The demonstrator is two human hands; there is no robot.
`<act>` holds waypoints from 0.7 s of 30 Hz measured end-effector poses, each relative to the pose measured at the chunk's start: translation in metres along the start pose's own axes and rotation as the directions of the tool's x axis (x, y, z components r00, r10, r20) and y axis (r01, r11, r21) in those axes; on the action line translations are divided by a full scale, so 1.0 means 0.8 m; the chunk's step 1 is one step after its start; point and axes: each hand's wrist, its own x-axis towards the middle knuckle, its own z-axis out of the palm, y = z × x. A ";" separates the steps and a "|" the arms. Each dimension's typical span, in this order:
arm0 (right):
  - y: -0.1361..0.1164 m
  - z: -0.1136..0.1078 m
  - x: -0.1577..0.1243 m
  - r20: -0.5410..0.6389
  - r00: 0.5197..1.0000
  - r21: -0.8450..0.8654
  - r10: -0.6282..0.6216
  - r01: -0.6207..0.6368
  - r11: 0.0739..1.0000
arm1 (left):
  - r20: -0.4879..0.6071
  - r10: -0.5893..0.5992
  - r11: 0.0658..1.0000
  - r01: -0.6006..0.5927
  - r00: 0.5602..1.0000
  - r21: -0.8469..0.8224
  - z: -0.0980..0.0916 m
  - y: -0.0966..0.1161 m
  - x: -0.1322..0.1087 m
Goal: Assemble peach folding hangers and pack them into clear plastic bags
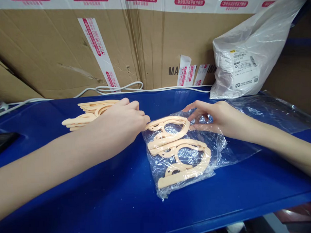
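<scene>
My left hand (122, 122) is curled closed and grips the end of a peach plastic hanger part (168, 124) at the mouth of a clear plastic bag (215, 148). Several peach plastic parts (182, 159) lie inside that bag on the blue table (97, 200). My right hand (216, 117) pinches the upper edge of the bag, thumb and fingers closed on the film. Behind my left hand lies a pile of loose peach parts (89, 113).
Large cardboard boxes (53, 48) wall off the back of the table. White cables (124, 87) run along their base. A white plastic bag with a label (245, 65) leans at the back right. A dark object (2, 140) sits at the left edge.
</scene>
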 end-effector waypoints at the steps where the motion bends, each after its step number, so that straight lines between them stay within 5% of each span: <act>1: -0.001 0.000 0.000 0.005 1.000 0.005 0.006 -0.006 1.000 | 0.036 0.052 0.996 -0.054 0.998 0.066 -0.001 -0.001 0.003; 15: -0.001 0.002 -0.001 -0.026 1.000 0.008 -0.004 0.004 1.000 | 0.211 -0.049 0.989 0.018 0.976 0.148 -0.024 0.010 0.032; 21: -0.003 0.005 0.000 -0.054 0.998 0.020 0.029 -0.028 0.999 | 0.179 -0.047 0.990 0.022 0.983 0.140 -0.020 0.006 0.039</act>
